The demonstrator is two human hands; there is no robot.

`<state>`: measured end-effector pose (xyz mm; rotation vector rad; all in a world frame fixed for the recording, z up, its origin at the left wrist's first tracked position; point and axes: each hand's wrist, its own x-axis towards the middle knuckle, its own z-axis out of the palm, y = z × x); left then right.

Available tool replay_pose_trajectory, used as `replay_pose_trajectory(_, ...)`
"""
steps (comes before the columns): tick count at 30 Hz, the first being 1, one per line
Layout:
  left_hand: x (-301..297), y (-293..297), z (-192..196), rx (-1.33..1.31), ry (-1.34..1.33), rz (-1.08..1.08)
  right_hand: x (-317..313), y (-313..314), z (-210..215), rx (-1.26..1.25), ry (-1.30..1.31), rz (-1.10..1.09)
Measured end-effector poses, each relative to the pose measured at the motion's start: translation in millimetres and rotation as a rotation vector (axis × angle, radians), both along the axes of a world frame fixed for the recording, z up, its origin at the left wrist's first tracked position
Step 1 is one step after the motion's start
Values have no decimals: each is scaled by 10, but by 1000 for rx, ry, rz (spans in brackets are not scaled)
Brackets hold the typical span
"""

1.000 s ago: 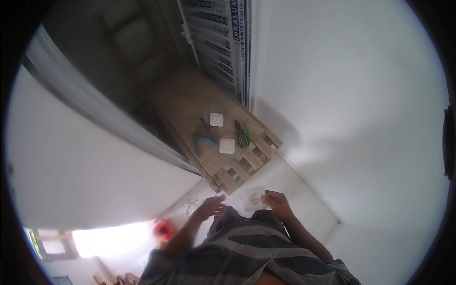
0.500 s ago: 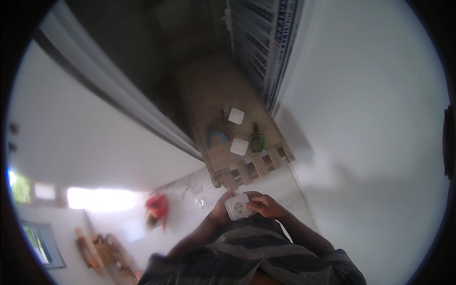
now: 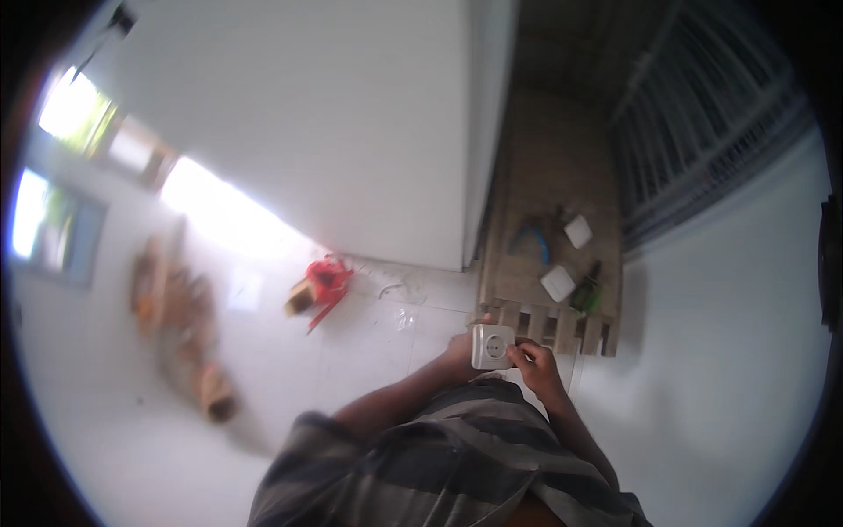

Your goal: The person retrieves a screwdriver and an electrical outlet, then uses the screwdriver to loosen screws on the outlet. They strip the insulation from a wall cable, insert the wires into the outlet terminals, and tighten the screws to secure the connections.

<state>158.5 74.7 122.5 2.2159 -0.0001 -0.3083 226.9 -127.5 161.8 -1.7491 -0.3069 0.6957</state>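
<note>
Both hands hold a white socket plate over open tiled floor. Wooden pallet just ahead carries two white boxes, a blue piece and a green tool. White wall blocks beyond; red tool lies well left.

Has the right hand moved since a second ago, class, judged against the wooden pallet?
Yes. The right hand came in leftward to meet the left hand on the white socket, just below the wooden pallet.
</note>
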Motion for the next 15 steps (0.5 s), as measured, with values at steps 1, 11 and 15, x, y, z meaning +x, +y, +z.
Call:
replay_pose_trajectory(1,-70,54,-218,9,-80,0,-17,50,-47,-30,-36,29)
replay_pose_trajectory(11,-683,596,-229,99,38,49,74,329,-330,-189,-189,314)
replay_pose_trajectory(15,-1122,615,357,-223,235,455,-9,207,-817,-438,-168,514)
